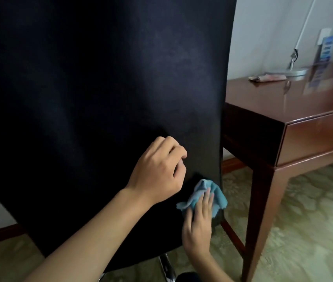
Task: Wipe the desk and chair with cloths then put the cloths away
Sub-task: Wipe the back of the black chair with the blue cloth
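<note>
The black chair back (100,88) fills most of the head view. A crumpled blue cloth (218,195) lies against its lower right corner. My right hand (199,226) presses the cloth onto the chair with straight fingers. My left hand (159,167) rests on the chair back just above and to the left, its fingers curled into a loose fist with nothing visible in it. A dark red wooden desk (283,110) stands to the right of the chair. A second, pinkish cloth (267,77) lies on the desk's far side.
A silver lamp base (296,71) with a thin white arm stands on the desk beside the pinkish cloth. Blurred cards (326,47) stand at the desk's far right. Patterned carpet (304,231) covers the floor. A chrome chair leg (166,265) shows below the seat back.
</note>
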